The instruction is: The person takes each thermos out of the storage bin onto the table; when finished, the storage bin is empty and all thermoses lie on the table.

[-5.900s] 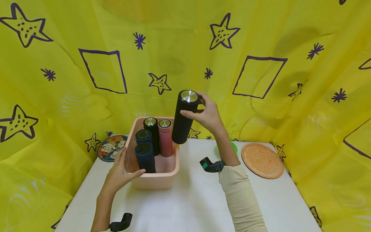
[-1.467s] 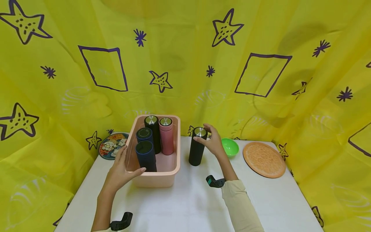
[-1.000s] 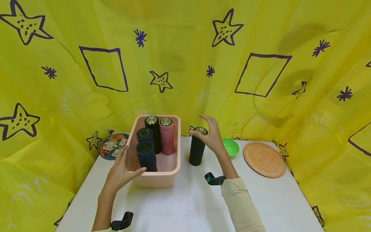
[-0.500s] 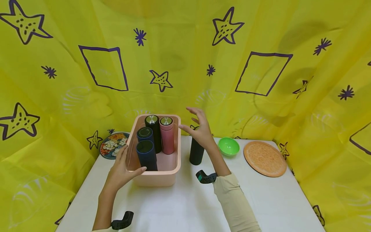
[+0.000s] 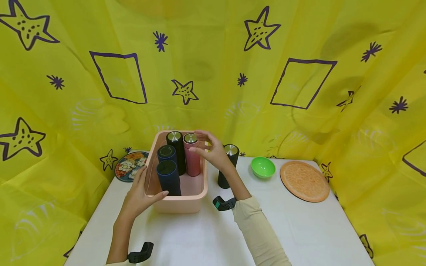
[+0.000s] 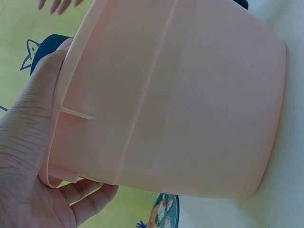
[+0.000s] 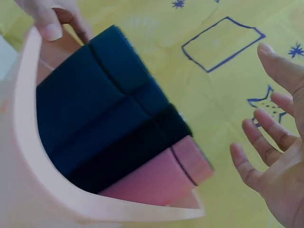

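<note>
A pink plastic tub (image 5: 179, 207) stands on the table, and my left hand (image 5: 138, 197) grips its near left corner. In the left wrist view the fingers (image 6: 92, 204) bend round the outside of its rim. Upright inside are two dark blue bottles (image 5: 169, 181), a black bottle (image 5: 180, 159) and a pink bottle (image 5: 192, 162) with a silver-topped lid. My right hand (image 5: 214, 150) is beside the pink bottle's top, thumb and fingers spread. The right wrist view shows a gap between that hand (image 7: 280, 156) and the pink bottle's lid (image 7: 192, 161).
Another black bottle (image 5: 223, 180) stands on the table right of the tub, partly behind my right forearm. Farther right are a green bowl (image 5: 263, 168) and a round orange-brown mat (image 5: 304, 181). A patterned round mat (image 5: 128, 168) lies left of the tub; a yellow curtain (image 5: 213, 74) hangs behind.
My right hand lowered a black bottle from the air onto the table, let go of it, then moved left to the pink bottle. My left hand kept its place on the tub.
</note>
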{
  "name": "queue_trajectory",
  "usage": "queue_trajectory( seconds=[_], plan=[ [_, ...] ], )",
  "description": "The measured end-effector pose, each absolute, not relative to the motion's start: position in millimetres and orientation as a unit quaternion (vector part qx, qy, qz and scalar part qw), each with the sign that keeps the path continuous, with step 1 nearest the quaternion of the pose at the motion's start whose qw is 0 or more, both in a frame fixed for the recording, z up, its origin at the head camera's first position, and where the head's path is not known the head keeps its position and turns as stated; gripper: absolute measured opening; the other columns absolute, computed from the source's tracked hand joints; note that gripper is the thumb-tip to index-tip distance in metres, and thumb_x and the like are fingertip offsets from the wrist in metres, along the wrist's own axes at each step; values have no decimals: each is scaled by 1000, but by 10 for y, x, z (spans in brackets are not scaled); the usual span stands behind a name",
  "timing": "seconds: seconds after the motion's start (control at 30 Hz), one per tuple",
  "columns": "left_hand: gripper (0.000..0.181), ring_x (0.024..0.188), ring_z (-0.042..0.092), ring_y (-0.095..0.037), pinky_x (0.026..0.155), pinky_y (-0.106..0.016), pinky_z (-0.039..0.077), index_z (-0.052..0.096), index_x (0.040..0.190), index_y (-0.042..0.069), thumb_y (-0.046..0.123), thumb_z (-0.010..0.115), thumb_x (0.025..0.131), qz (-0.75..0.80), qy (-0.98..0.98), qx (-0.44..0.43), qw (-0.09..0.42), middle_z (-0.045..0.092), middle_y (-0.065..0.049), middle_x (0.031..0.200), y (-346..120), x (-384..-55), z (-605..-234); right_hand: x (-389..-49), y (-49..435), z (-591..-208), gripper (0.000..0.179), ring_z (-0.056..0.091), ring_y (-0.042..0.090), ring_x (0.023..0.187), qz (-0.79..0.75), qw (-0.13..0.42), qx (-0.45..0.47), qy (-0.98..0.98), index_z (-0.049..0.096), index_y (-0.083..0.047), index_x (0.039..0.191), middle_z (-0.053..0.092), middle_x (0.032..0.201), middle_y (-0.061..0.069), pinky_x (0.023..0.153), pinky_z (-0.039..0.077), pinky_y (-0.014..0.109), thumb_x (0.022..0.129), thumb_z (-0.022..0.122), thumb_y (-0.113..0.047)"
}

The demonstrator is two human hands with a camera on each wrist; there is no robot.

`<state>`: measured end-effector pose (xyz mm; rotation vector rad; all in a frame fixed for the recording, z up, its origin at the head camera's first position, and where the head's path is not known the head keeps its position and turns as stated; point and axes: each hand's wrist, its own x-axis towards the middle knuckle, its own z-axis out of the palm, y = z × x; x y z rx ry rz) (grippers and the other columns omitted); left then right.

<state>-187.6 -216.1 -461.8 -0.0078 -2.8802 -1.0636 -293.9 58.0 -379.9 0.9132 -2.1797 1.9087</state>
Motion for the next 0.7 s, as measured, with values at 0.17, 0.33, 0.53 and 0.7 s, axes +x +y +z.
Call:
queue_trajectory(
  seconds=[0.17,0.33,0.53,0.7],
  plan=[
    [118,131,41,-55,95,-72,41,3,158,14,64,72,77,-347,-937,-3,35,7,-17,162,-2161,-1874,-4617,-2948,470,-3916,57,51,47,125,629,-12,310,-712,48,-5,139,49,137,25,102,48,55,87,70,-2],
    [118,131,40,-55,96,-72,41,2,158,14,64,72,77,-347,-937,-3,34,7,-18,162,-2166,-1880,-4613,-2971,361,-4018,57,50,44,128,626,-62,298,-718,46,-6,141,51,139,23,103,49,44,89,69,-4],
    [118,131,39,-56,95,-72,41,1,159,14,63,71,78,-347,-938,-3,28,6,-19,162,-2167,-1874,-4601,-2935,257,-4084,54,51,41,128,606,-113,312,-723,49,-1,138,52,137,23,107,47,45,88,69,-4],
    [117,132,39,-55,95,-72,41,1,159,15,63,71,78,-350,-936,-3,27,6,-19,162,-2160,-1871,-4594,-2898,208,-4130,53,52,38,125,582,-138,336,-728,49,-2,136,53,135,20,105,48,45,88,70,-9]
  ],
)
